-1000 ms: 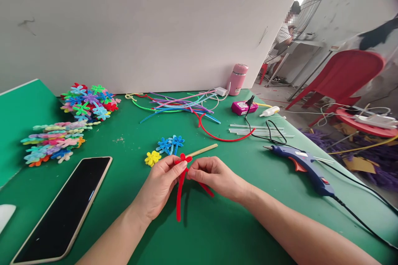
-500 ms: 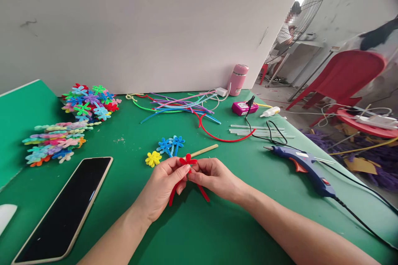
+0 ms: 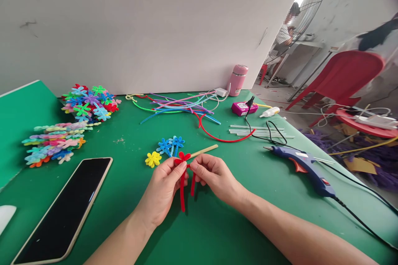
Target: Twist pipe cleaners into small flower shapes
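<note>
A red pipe cleaner [image 3: 182, 194], bent into small petal loops at its top, is held between both hands above the green table [image 3: 199, 232]. My left hand [image 3: 164, 186] pinches it just below the petals. My right hand [image 3: 213, 172] pinches it a little to the right, fingers closed around a short stretch. Two loose red ends hang down, one longer than the other. Just behind my hands lie a yellow pipe-cleaner flower [image 3: 153, 159], blue pipe-cleaner flowers [image 3: 171, 145] and a pale thin stick [image 3: 203, 150], partly hidden by my fingers.
A phone [image 3: 64, 211] lies at left, near piles of colourful pipe-cleaner flowers [image 3: 90, 101]. Loose pipe cleaners [image 3: 183, 103] spread at the back. To the right are a blue glue gun [image 3: 301, 163] with its cord, clear glue sticks [image 3: 261, 131] and a pink bottle [image 3: 239, 79].
The red petals have shifted slightly left and tilted. Both loose ends now hang closer together, nearly straight down, and my right hand has changed its grip on the pipe cleaner.
</note>
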Available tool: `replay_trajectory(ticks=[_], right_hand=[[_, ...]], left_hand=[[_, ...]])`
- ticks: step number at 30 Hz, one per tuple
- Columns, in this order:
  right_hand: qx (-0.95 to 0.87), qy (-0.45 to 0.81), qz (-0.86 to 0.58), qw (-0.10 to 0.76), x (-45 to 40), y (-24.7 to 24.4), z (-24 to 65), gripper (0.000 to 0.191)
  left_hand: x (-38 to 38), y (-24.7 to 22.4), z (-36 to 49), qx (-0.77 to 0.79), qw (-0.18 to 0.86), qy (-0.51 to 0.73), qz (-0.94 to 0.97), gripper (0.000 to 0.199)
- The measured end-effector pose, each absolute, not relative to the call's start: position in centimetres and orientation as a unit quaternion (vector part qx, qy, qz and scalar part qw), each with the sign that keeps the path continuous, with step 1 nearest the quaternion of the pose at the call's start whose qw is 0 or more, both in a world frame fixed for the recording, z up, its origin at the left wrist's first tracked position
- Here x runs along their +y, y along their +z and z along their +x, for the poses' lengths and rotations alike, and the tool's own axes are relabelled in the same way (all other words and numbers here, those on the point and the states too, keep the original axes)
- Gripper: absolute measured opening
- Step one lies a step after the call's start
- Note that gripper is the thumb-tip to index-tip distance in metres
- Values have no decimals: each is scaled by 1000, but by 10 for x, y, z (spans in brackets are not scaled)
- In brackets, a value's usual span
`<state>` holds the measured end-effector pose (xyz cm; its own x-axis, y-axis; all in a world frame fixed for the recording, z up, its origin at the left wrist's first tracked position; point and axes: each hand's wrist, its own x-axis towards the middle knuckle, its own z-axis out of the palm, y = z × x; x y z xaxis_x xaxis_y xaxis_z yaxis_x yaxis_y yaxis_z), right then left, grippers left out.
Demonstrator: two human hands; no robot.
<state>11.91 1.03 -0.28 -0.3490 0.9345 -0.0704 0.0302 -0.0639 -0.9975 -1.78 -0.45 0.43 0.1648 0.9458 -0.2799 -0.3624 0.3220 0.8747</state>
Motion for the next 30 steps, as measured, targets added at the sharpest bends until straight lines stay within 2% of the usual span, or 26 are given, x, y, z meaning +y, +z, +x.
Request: replay_trajectory(ticks=[13,22,30], right_hand=[[-533,634,-393,400,9,-10,116,32],[-547,638,-384,383,9,-12,115,29],[-543,606,-385,435,10,-5,117,25]], left_hand=[[-9,-7,-15,451,632,492,392,16],[-7,-4,-18,449,649,478,386,15],[-5,2,-17,415,690,483,344,15]])
